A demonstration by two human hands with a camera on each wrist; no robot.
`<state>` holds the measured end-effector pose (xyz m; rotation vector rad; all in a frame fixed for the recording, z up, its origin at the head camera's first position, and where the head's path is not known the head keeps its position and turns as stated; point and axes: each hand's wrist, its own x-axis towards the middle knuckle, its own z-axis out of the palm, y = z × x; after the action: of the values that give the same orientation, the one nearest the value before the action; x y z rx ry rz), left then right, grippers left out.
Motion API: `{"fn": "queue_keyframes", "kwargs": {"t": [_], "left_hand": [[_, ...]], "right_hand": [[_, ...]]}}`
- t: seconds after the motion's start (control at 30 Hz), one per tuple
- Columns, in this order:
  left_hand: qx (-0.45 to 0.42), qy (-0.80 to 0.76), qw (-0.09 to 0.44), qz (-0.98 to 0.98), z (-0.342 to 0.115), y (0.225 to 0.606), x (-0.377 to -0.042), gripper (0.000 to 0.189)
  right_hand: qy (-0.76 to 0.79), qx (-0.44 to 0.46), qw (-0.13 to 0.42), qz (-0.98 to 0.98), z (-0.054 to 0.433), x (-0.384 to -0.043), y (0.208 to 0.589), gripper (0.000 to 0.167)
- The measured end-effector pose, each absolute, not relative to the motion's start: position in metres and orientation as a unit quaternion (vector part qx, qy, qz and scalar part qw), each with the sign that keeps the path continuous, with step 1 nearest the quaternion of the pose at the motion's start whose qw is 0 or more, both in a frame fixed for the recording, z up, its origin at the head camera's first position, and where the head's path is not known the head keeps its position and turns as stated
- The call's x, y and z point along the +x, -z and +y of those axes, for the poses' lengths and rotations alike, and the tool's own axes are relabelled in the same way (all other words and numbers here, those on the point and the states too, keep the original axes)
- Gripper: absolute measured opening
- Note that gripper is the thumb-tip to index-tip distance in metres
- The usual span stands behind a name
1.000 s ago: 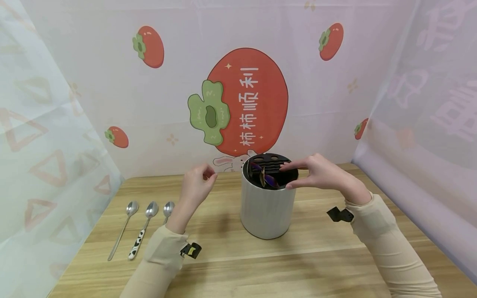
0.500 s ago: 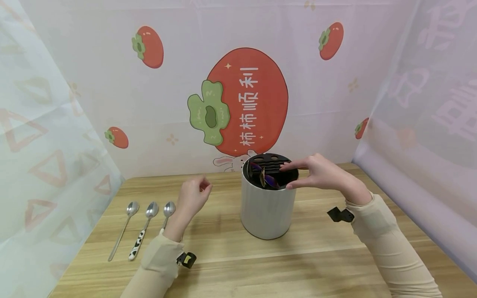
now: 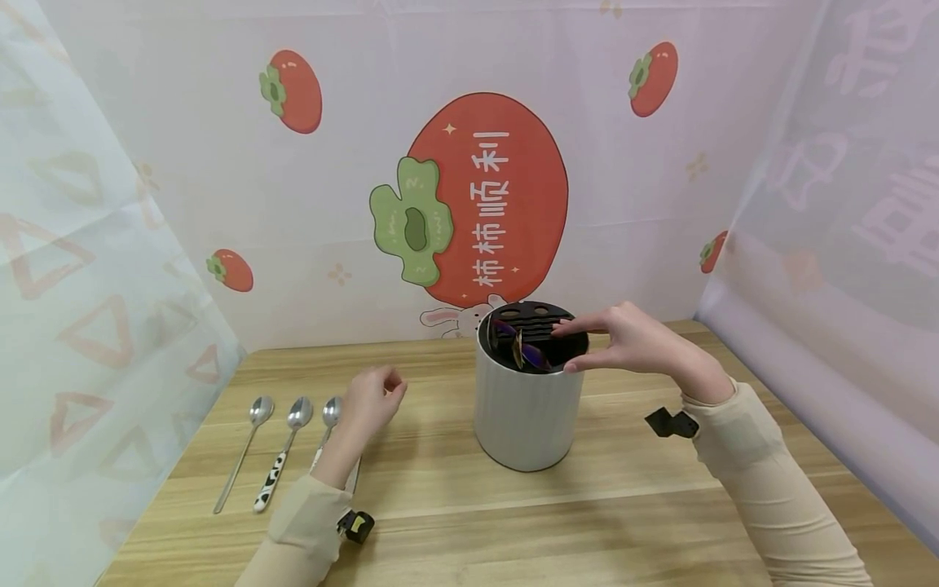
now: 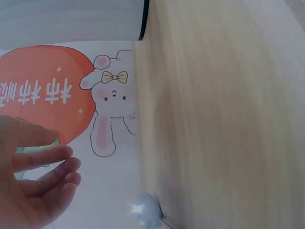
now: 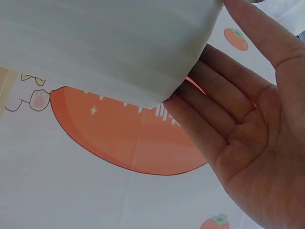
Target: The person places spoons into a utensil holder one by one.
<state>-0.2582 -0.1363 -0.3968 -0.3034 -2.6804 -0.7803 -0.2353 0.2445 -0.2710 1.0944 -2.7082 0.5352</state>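
My left hand [image 3: 372,401] is over the table, left of the holder, its fingers loosely bent with nothing in them. In the left wrist view, thumb and fingers stand slightly apart. My right hand [image 3: 631,346] holds the rim of a white cylindrical utensil holder [image 3: 524,416], thumb at the front and fingers at the far side. The holder has a black slotted insert [image 3: 539,322]. Shiny purple and gold utensil heads [image 3: 536,357] stick up inside it. Left of my left forearm lie a plain spoon [image 3: 257,412], a cow-print-handled spoon [image 3: 298,413] and another spoon [image 3: 332,410], partly covered.
A further handle [image 3: 354,475] shows beside my left wrist, the rest of it hidden. The wooden table [image 3: 469,530] ends at a back cloth [image 3: 352,163] printed with persimmons. Pale cloth also hangs at both sides.
My left hand has moved left and a little nearer, away from the holder and toward the spoons, its fingers still loosely bent. The right hand and the holder have stayed in place.
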Motion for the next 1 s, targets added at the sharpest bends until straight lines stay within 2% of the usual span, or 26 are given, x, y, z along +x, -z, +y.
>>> {"fn": "queue_keyframes", "kwargs": {"t": [0.23, 1.0], "left_hand": [[-0.094, 0.254, 0.153, -0.951, -0.146, 0.403, -0.255, 0.008], [-0.039, 0.216, 0.057, -0.974, -0.171, 0.412, -0.248, 0.016]], "right_hand": [[-0.176, 0.368, 0.091, -0.908, 0.245, -0.235, 0.271, 0.05], [-0.178, 0.375, 0.094, -0.905, 0.245, -0.237, 0.272, 0.049]]}}
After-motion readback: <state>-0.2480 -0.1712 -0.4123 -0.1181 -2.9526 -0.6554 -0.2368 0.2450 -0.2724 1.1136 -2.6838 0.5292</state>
